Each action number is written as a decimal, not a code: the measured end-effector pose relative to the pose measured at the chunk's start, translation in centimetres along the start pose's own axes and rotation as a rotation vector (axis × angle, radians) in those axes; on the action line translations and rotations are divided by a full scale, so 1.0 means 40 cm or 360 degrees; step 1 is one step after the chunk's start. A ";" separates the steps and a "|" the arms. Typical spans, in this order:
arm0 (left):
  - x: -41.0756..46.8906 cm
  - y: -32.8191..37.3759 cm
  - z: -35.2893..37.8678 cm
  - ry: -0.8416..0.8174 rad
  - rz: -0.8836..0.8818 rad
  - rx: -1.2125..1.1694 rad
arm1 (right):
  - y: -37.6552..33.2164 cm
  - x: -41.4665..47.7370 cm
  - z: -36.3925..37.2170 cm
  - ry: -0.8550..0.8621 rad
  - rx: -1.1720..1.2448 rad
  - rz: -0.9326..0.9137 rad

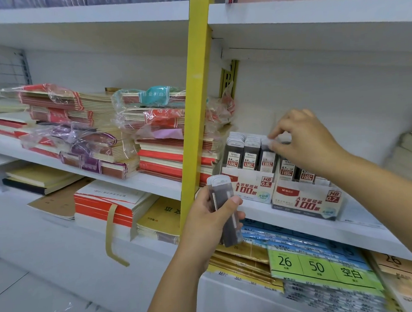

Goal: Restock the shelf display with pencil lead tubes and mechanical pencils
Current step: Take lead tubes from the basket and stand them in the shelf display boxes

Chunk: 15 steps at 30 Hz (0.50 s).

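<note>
1. Left hand [209, 218] grips spare lead tubes [219, 190] beside the yellow post [199, 97].
2. Right hand [303, 139] pinches one tube [267, 160] standing in the 0.5 box [249, 189].
3. Notebook stacks [162, 143] crowd its left, the 0.7 box [306, 203] its right.

Right hand [303, 137] pinching lead tube [267, 156], left hand [210, 217] gripping tubes [224, 211]

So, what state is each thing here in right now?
Left-hand grip: holds a bundle of dark plastic lead tubes, caps up.
Right-hand grip: pinches the white cap of one dark tube in the white HB 0.5 cardboard box.
White HB 0.7 cardboard box: holds upright tubes.
Plastic-wrapped notebook stacks: lying flat.
</note>
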<state>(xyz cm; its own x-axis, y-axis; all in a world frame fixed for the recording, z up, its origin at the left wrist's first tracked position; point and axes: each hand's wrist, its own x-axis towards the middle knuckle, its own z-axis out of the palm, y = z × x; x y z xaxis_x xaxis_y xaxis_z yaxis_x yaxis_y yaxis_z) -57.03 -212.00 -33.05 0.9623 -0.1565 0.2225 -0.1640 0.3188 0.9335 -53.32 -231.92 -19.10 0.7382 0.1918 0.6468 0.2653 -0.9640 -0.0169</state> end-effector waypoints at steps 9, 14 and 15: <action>-0.009 0.010 0.016 -0.0073 0.0132 0.0097 | -0.047 -0.089 -0.010 0.0092 0.0353 -0.0004; -0.020 0.012 0.048 -0.0266 0.0160 0.0247 | -0.094 -0.184 0.013 -0.0597 0.1371 0.0299; -0.022 0.011 0.056 -0.0299 0.0140 0.0264 | -0.089 -0.195 0.015 -0.0549 0.1446 0.0339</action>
<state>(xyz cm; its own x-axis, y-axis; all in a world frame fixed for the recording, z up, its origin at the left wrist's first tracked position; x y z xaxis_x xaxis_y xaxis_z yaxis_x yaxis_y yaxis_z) -58.44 -213.82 -32.21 0.8882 -0.3106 0.3386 -0.2935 0.1835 0.9382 -59.63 -229.88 -24.54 0.9274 0.2129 0.3075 0.3739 -0.5051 -0.7778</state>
